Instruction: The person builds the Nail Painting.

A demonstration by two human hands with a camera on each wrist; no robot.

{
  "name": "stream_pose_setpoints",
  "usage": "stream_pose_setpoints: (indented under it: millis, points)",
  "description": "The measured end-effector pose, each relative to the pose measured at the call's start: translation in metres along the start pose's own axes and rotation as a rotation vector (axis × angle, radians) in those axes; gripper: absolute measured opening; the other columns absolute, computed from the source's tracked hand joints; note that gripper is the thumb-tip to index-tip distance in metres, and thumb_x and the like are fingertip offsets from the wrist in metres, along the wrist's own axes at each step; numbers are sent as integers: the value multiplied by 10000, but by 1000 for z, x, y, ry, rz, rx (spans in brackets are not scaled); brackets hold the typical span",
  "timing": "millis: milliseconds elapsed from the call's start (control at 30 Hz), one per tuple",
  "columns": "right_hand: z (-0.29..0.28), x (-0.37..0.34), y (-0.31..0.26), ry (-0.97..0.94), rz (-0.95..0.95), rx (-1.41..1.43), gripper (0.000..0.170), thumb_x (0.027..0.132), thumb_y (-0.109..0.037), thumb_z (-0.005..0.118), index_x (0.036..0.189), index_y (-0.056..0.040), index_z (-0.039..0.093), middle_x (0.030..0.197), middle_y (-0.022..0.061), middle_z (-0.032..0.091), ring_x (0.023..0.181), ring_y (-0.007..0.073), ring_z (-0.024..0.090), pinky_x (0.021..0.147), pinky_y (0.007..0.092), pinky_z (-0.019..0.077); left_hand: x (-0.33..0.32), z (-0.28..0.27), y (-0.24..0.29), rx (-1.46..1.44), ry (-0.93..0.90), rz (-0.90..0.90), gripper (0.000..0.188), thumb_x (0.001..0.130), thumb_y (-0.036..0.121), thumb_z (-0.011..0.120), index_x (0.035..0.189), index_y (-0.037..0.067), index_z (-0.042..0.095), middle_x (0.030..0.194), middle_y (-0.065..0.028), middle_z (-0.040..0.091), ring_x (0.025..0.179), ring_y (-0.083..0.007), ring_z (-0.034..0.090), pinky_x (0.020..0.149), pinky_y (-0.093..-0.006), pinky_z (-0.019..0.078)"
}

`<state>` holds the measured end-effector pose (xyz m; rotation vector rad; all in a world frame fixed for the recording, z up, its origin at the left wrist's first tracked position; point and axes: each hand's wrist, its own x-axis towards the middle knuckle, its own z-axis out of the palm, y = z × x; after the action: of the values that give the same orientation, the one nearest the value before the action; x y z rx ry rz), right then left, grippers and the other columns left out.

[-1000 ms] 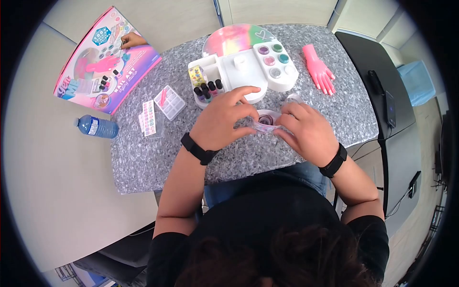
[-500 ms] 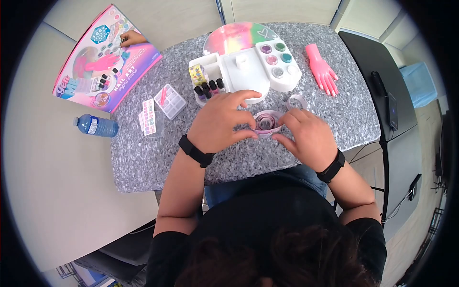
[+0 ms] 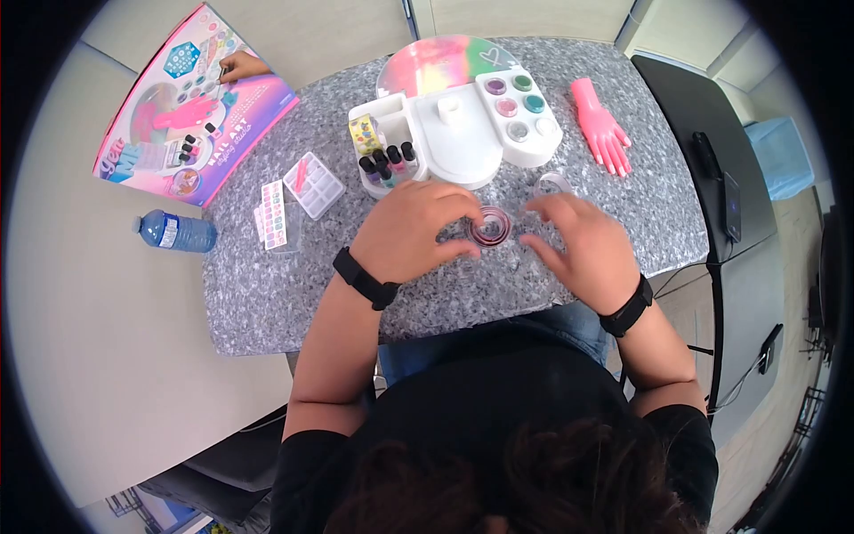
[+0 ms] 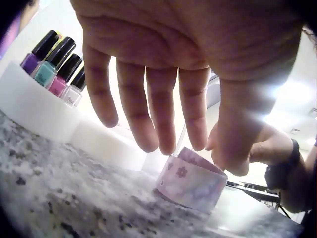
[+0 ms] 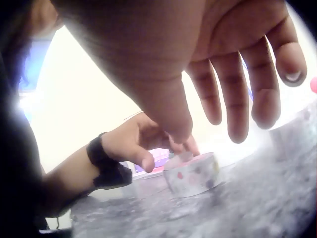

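Head view: we see left hand (image 3: 414,227) and right hand (image 3: 592,254) flank the coil (image 3: 490,240) on the desk (image 3: 445,303), fingers (image 5: 235,104) wide.

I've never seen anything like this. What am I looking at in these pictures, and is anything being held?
No robot here, just a human left hand and right hand, both bare. The wide picture comes from a camera worn on the head, looking down; the two close-ups come from cameras on the wrists. On the speckled tabletop are a white stand with nail polish bottles, a pink model hand and a divided tray. Between the hands sits a coiled patterned strip; neither grips it, and their fingers are open.
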<state>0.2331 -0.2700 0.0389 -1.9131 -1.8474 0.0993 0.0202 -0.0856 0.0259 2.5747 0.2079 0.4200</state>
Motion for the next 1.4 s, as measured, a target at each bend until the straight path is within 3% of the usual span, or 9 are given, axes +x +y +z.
stream_pose_setpoints:
  millis: [133,233,467,633,700,767,1100,1333,1400]
  points:
    - [-2,1,23,67,57,-150,290,912,-211,788,1159,-109,676,1104,96,689,985,354,709,810,468,581,1,3,-5,1,-1,-9,354,787,272,913,1072,135,753,1254,-30,740,1118,-280,703,952,-414,537]
    - [1,0,32,24,110,-195,217,916,-164,766,1115,-111,696,1072,97,698,994,343,709,820,462,582,3,4,2,-94,147,-45,318,791,256,910,1027,111,753,1225,-53,749,1118,-293,710,951,-411,553]
    - [-3,5,24,-22,120,-84,124,934,-83,713,1057,-95,710,1019,119,717,1002,343,710,837,466,576,-2,3,-15,70,106,28,385,786,241,916,1130,120,792,1379,-77,704,1137,-309,711,984,-419,553]
    - [-4,10,8,73,-281,108,162,936,-61,700,1093,-96,699,1097,105,709,1060,357,697,893,462,573,8,-3,13,-37,235,9,415,760,241,930,1142,134,811,1423,-82,683,1125,-302,710,986,-417,551]
    - [-6,10,2,29,-309,120,180,937,-87,712,1116,-104,695,1119,89,702,1068,345,692,908,460,568,9,0,15,-271,198,46,367,731,212,944,1057,125,799,1445,-85,667,1095,-281,698,972,-420,551]
    - [-4,13,0,13,-389,214,142,945,-70,732,1084,-85,711,1118,99,713,1034,343,689,888,453,559,9,-1,12,-185,181,89,346,719,189,948,1014,123,779,1449,-85,663,1081,-270,692,961,-417,551]
    - [0,12,5,-3,-328,32,150,949,-169,743,1076,-116,683,1091,64,662,997,305,678,839,446,559,2,-4,1,-1,153,41,202,753,169,902,848,138,726,1384,-7,668,1041,-222,685,930,-409,528]
    - [3,9,3,-97,-202,104,136,951,-150,758,1062,-89,710,1365,110,665,1116,362,694,917,456,581,0,-4,-4,19,125,37,221,731,157,920,868,112,753,1334,-58,704,1032,-266,690,906,-408,556]
    - [5,9,3,-116,-192,116,137,951,-153,758,1060,-87,708,1424,115,650,1143,367,691,926,455,582,-4,-1,-10,69,152,5,234,778,272,923,863,129,759,1170,-30,739,1035,-254,708,911,-418,540]
